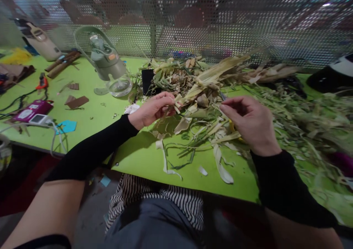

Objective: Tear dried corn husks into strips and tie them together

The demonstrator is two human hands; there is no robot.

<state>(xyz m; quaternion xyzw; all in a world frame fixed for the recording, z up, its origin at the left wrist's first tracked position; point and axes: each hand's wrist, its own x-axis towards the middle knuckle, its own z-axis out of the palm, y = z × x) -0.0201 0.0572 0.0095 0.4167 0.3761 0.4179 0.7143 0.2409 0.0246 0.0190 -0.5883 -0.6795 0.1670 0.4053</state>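
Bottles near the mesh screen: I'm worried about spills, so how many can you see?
2: the cream bottle at far left, beside the brown rolls, and the green-lidded bottle, left of the husk heap. Another could be hidden behind the heap.

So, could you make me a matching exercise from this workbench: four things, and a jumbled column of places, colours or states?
Things
1. Left hand
2. Bottle
3. Purple box
4. Perforated screen

Places, colours or states
a. Behind the plant heap
b. Pinching a pale plant strip
c. Next to a small white device
d. Grey-green on top, clear at the base, with a loop handle

Right pairs: 1-b, 2-d, 3-c, 4-a
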